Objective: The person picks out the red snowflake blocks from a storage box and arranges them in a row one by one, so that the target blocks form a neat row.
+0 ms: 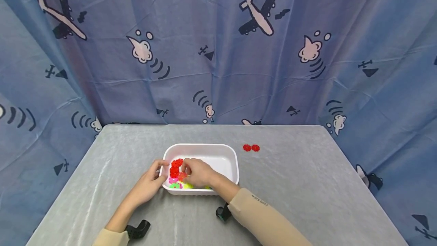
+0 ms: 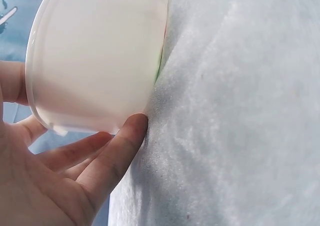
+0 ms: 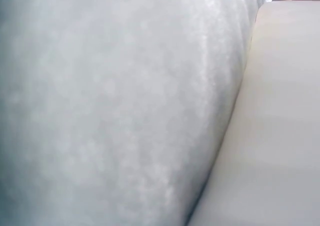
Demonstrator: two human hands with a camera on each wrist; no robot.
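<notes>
A white plastic tray [image 1: 218,164] stands on the table, with several notched plastic discs in its left part: red ones [image 1: 175,171], pink [image 1: 172,180], green [image 1: 175,185] and yellow [image 1: 188,186]. My left hand [image 1: 149,183] grips the tray's left end; in the left wrist view its fingertips [image 2: 134,126] lie against the outer wall. Inside the tray, my right hand [image 1: 198,172] has its fingers bent down at an orange-red disc [image 1: 182,176]. Whether they pinch it cannot be seen. The right wrist view shows mostly sleeve [image 3: 270,111] and table cloth.
Two red discs [image 1: 251,147] lie side by side on the table, right of the tray's far corner. The grey-white cloth [image 1: 300,185] covers the table. A blue curtain with printed airplanes [image 1: 218,67] hangs behind and at both sides.
</notes>
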